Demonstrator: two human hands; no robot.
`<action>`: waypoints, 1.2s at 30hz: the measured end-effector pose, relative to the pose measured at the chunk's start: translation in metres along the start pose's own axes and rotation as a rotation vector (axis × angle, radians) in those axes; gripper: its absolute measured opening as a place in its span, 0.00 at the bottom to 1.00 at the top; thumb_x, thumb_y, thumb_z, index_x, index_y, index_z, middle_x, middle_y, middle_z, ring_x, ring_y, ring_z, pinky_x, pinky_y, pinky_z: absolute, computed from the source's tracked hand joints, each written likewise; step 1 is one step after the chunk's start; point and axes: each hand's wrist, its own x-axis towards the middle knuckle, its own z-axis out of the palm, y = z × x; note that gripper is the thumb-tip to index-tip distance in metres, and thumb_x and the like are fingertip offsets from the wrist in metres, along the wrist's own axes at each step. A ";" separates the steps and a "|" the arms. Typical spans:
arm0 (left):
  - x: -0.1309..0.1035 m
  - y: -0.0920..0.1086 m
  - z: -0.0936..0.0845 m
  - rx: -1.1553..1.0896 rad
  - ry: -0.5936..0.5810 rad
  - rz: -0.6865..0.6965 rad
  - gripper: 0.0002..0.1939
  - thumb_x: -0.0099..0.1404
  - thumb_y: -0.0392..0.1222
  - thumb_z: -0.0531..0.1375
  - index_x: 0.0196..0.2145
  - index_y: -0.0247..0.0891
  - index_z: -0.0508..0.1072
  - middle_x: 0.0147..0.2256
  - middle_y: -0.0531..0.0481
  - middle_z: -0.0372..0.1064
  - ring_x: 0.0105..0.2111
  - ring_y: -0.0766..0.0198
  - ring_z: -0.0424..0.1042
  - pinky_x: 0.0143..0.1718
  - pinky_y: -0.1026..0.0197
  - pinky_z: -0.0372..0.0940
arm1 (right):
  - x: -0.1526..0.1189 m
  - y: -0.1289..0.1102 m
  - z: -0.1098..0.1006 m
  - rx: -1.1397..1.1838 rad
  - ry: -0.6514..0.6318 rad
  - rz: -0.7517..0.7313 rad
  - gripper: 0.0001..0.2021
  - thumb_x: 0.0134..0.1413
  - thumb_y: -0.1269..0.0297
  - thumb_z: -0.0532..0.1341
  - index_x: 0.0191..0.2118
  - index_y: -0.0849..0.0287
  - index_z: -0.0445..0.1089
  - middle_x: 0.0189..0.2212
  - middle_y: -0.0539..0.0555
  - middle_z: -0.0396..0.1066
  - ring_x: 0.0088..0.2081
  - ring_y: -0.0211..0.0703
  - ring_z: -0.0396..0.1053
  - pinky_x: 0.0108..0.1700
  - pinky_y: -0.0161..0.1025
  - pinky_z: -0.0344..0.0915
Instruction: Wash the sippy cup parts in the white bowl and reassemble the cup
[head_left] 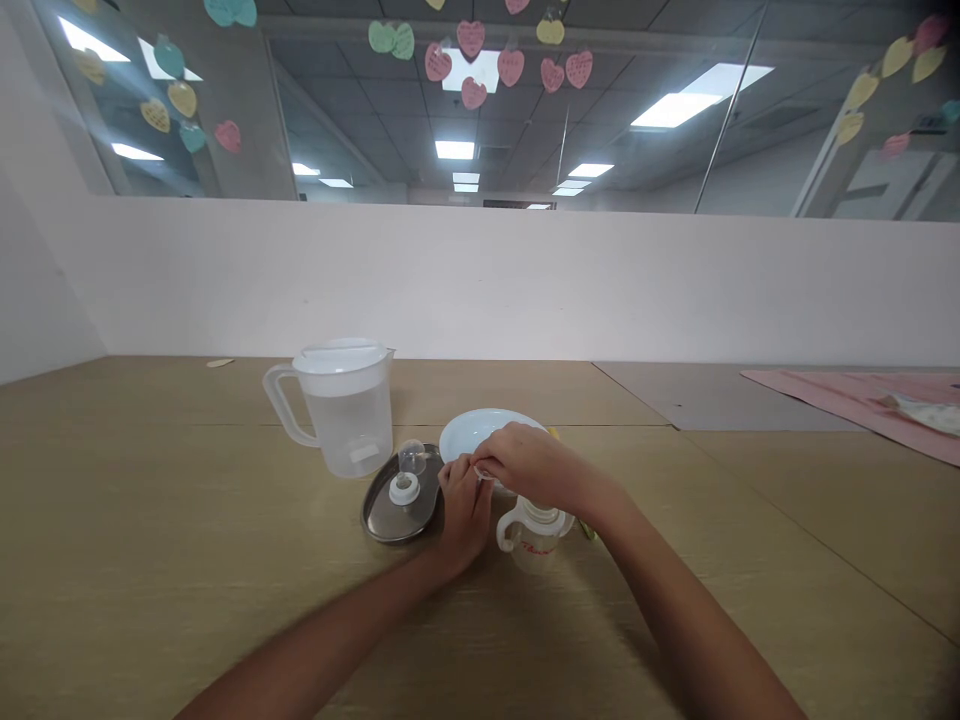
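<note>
My left hand (463, 512) and my right hand (531, 466) meet in front of a pale blue-white dish (469, 432). The fingers of both are closed on something small and whitish, mostly hidden, whose kind I cannot make out. Just below my right hand stands an open-topped clear baby bottle (534, 552) with white handles and red lettering. Left of my left hand lies an oval metal tray (384, 522). On it rest a white collar ring with a nipple (404, 489) and a clear dome cap (412, 457).
A translucent lidded pitcher (349, 420) holding clear liquid stands behind the tray. Something yellow-green (586, 530) shows partly behind the bottle. A flat wooden stick (220, 363) lies at the back left, a pink cloth (847, 395) at the far right. A white wall (480, 280) bounds the table.
</note>
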 end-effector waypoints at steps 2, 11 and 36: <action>0.000 0.000 0.000 0.002 0.001 0.009 0.12 0.65 0.36 0.45 0.31 0.43 0.67 0.33 0.48 0.68 0.37 0.55 0.66 0.42 0.48 0.59 | 0.000 0.001 0.000 -0.020 0.028 -0.012 0.16 0.59 0.71 0.48 0.22 0.62 0.65 0.21 0.50 0.65 0.23 0.34 0.54 0.25 0.35 0.44; 0.001 0.002 -0.002 -0.008 -0.055 0.007 0.13 0.66 0.37 0.44 0.36 0.43 0.67 0.37 0.47 0.69 0.40 0.54 0.65 0.45 0.46 0.56 | 0.000 0.003 0.006 -0.192 0.125 -0.112 0.17 0.63 0.69 0.47 0.26 0.64 0.67 0.22 0.52 0.63 0.24 0.35 0.55 0.26 0.37 0.40; 0.002 0.008 -0.004 0.044 -0.109 -0.007 0.13 0.66 0.35 0.43 0.36 0.41 0.67 0.38 0.47 0.68 0.41 0.57 0.63 0.47 0.48 0.53 | -0.001 -0.012 -0.001 -0.182 0.229 0.252 0.17 0.55 0.73 0.51 0.17 0.62 0.65 0.13 0.49 0.53 0.18 0.34 0.43 0.22 0.36 0.37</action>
